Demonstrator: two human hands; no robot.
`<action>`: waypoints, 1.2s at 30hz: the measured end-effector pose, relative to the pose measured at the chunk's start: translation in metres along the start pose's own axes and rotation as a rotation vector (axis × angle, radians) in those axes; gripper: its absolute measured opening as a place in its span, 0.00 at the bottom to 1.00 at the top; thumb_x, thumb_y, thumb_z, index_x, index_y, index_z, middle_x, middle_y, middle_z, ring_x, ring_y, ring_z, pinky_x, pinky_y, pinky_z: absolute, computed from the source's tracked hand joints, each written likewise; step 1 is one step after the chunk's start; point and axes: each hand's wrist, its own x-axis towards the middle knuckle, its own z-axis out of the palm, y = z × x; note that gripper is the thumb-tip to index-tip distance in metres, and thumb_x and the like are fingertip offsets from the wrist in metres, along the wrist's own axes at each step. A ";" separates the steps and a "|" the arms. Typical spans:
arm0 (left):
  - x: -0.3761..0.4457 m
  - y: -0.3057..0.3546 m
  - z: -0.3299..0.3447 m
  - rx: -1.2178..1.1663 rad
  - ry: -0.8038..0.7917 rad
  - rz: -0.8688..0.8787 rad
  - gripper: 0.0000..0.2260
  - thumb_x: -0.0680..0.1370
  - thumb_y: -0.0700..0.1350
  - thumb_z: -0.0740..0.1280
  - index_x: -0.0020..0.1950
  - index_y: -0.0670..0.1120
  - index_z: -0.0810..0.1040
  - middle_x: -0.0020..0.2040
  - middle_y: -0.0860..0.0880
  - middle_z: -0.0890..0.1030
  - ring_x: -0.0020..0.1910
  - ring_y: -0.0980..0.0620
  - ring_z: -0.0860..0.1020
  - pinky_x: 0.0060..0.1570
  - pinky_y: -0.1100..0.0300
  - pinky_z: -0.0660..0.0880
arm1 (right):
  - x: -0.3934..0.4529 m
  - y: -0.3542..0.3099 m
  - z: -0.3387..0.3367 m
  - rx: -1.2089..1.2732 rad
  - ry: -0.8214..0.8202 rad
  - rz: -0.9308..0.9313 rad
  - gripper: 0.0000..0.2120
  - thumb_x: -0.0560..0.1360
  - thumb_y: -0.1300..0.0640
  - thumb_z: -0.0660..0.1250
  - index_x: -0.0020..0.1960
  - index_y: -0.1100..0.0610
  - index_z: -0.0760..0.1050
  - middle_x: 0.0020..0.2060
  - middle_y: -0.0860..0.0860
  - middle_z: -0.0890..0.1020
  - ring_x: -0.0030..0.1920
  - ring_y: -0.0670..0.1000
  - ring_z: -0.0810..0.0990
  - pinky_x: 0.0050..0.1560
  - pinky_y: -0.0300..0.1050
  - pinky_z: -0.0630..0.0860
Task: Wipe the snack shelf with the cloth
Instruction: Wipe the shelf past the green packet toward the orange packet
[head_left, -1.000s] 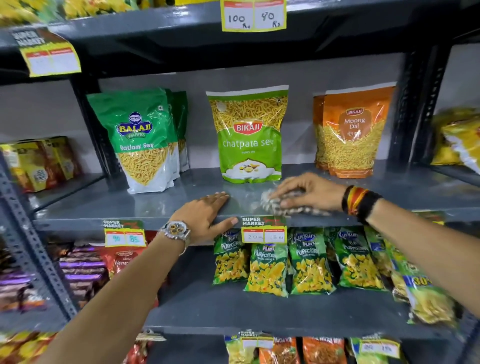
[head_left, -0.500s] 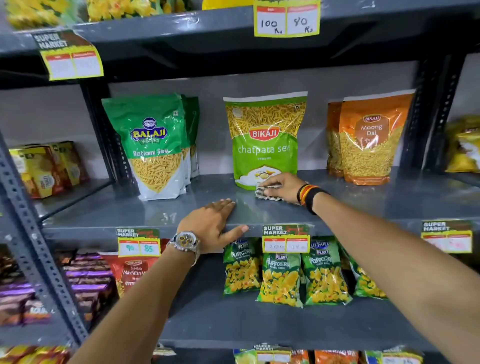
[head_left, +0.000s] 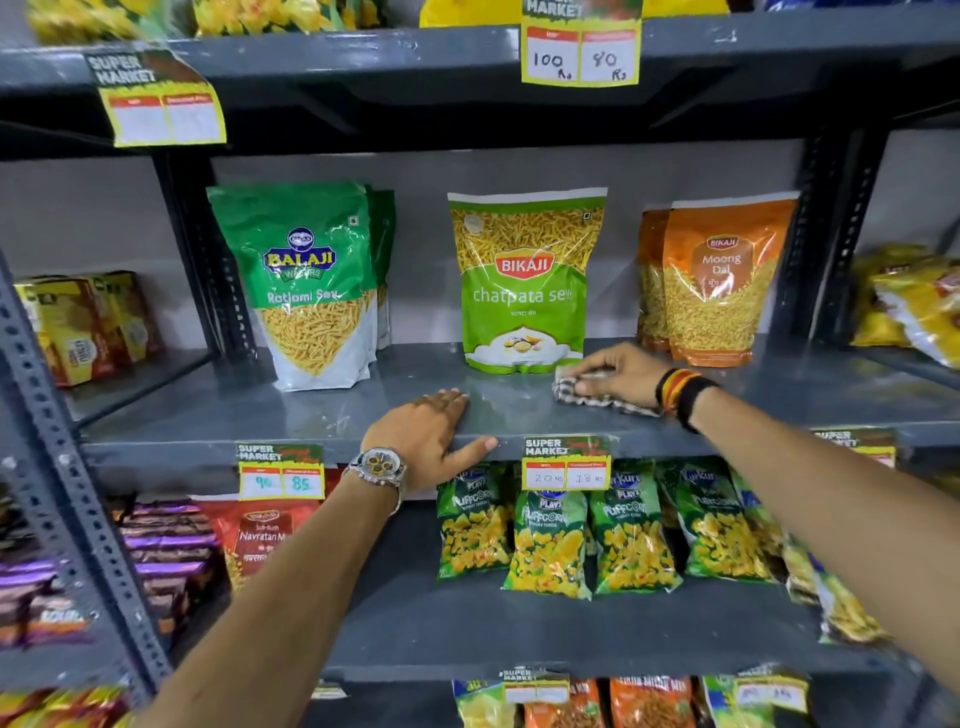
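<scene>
The grey metal snack shelf (head_left: 311, 410) runs across the middle of the view. My right hand (head_left: 618, 371) presses a checked cloth (head_left: 571, 391) flat on the shelf, just right of the front of the green Bikaji chatpata sev bag (head_left: 524, 280). My left hand (head_left: 431, 434) lies palm down on the shelf's front edge, fingers spread, thumb hooked over the lip, holding nothing. A watch sits on that wrist and coloured bands on the right wrist.
A green Balaji Ratlami sev bag (head_left: 306, 280) stands at the left of the shelf, orange Moong Dal bags (head_left: 722, 280) at the right. Price tags (head_left: 566, 465) hang on the front lip. Puffcorn packets (head_left: 550, 540) fill the shelf below. Dark uprights (head_left: 192, 254) frame the bay.
My right hand slid the cloth from the front edge back toward the chatpata sev bag, then to the right along its front. My left hand stayed on the shelf edge.
</scene>
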 end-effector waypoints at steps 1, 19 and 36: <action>0.000 -0.001 0.001 -0.001 -0.005 -0.001 0.42 0.77 0.73 0.48 0.79 0.45 0.62 0.78 0.46 0.67 0.75 0.47 0.67 0.70 0.50 0.68 | 0.002 0.002 0.008 -0.005 0.011 0.005 0.12 0.73 0.60 0.73 0.56 0.52 0.82 0.59 0.51 0.82 0.59 0.47 0.79 0.71 0.55 0.69; 0.036 0.078 -0.002 -0.052 0.045 0.203 0.35 0.80 0.69 0.48 0.79 0.48 0.63 0.80 0.48 0.64 0.74 0.47 0.68 0.67 0.49 0.70 | 0.004 0.046 -0.079 0.118 0.311 0.071 0.16 0.74 0.61 0.72 0.61 0.60 0.80 0.58 0.50 0.80 0.59 0.45 0.75 0.60 0.34 0.67; 0.043 0.081 0.013 -0.016 0.075 0.130 0.31 0.82 0.66 0.51 0.79 0.49 0.65 0.76 0.51 0.69 0.73 0.53 0.70 0.70 0.62 0.62 | 0.240 0.177 -0.045 0.055 0.325 0.049 0.06 0.68 0.59 0.74 0.45 0.52 0.85 0.47 0.52 0.87 0.51 0.53 0.85 0.57 0.53 0.81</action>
